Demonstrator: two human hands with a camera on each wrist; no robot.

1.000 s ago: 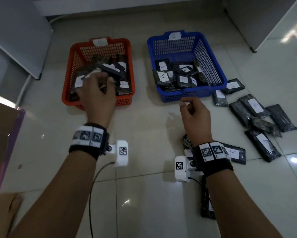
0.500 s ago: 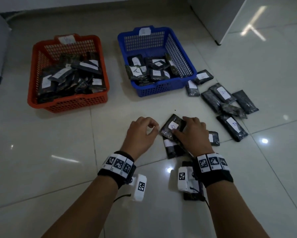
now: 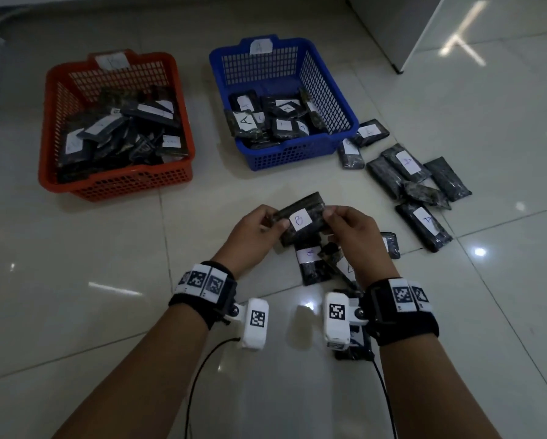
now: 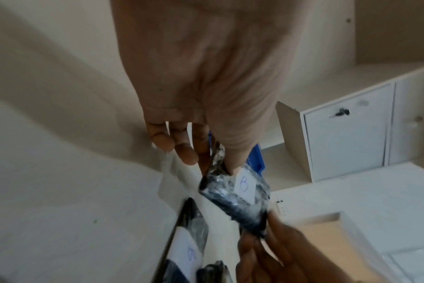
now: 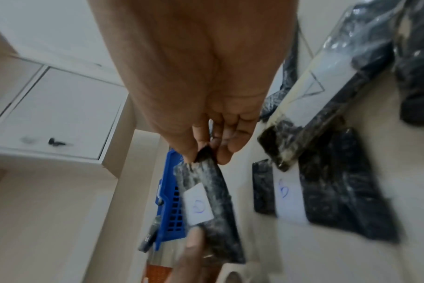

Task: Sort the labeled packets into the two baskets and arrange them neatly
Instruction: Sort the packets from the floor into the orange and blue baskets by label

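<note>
Both hands hold one dark packet (image 3: 300,221) with a white "B" label above the floor, label facing up. My left hand (image 3: 254,234) pinches its left end (image 4: 218,172) between thumb and fingers. My right hand (image 3: 350,231) pinches the right end (image 5: 203,155). The orange basket (image 3: 113,185), tagged B, sits at the far left, heaped with packets. The blue basket (image 3: 297,153), tagged A, stands to its right with several "A" packets inside. Under my hands lie more packets, one marked "B" (image 3: 310,259) and one marked "A" (image 3: 346,269).
Several loose packets (image 3: 408,166) lie on the tiles to the right of the blue basket, one marked "A" (image 3: 424,224) nearest me. A white cabinet (image 3: 449,23) stands at the far right. Another packet lies beneath my right wrist camera.
My left hand came back from the orange basket to the pile. Both hands took the "B" packet and lifted it off the floor.
</note>
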